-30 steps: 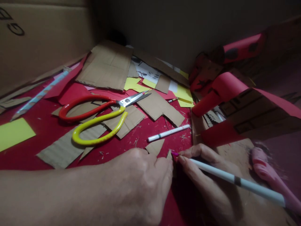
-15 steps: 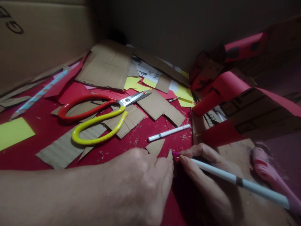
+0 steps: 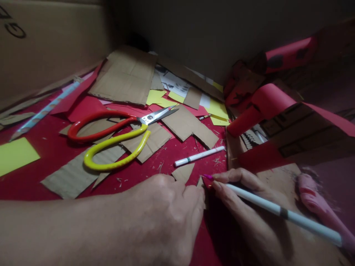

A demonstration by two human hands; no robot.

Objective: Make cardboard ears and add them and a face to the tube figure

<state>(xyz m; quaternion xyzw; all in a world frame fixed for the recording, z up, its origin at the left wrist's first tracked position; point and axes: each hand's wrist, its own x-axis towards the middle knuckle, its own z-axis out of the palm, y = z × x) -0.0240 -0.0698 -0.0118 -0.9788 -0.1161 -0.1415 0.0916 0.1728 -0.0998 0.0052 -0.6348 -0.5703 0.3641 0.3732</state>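
Note:
My right hand (image 3: 244,207) is closed round a white felt-tip pen (image 3: 257,201) with a dark band and a magenta tip. The pen's tip is beside the pointed end of a small cardboard piece (image 3: 200,181); I cannot tell whether they touch. My left hand (image 3: 172,210) presses its fingers down on that piece and hides most of it. Just beyond my left knuckles lies a cardboard scrap (image 3: 183,173), and behind it a thin white pen-like stick (image 3: 199,156). Scissors (image 3: 119,136) with one red and one yellow handle lie with blades apart on cardboard offcuts.
Red cloth-like surface (image 3: 155,171) holds cardboard scraps (image 3: 191,125), yellow paper (image 3: 18,157) and a blue-white striped stick (image 3: 47,111). A large cardboard box (image 3: 55,48) stands at the left. Red paper rolls on a cardboard model (image 3: 299,136) and a pink object (image 3: 310,192) are at the right.
The magenta tip has shifted slightly up by the cardboard point, with the pen moving a little in my right hand. My left hand stays nearly still on the cardboard piece.

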